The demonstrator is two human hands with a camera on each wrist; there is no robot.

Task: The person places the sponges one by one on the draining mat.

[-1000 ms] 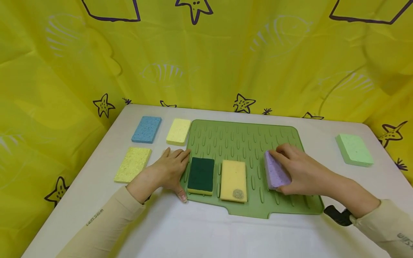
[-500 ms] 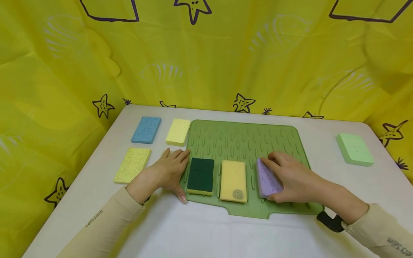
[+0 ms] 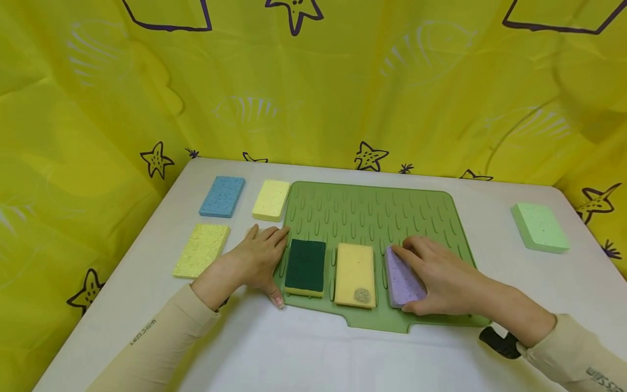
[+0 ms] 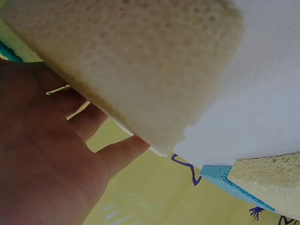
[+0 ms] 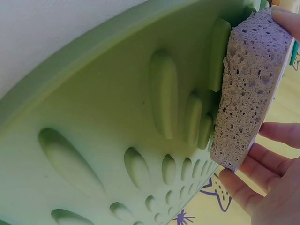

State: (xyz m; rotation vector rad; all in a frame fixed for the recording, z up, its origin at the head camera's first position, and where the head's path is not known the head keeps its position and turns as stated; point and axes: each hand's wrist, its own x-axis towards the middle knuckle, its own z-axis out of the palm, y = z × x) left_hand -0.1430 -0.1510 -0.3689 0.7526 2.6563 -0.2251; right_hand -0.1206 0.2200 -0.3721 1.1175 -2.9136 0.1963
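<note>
Purple sponge (image 3: 405,279) shifted left and nearer on the green mat (image 3: 338,209)

Moved in the grip of the right hand (image 3: 438,277). Gap to the orange-yellow sponge (image 3: 354,269) on its left is narrower than 1 s ago; near ends now about level. Bigger shift in first half-second, smaller in second. Wrist, black band (image 3: 499,343) and sleeve (image 3: 568,351) followed, left and nearer. More of the mat's right edge now shows beyond the hand.
</note>
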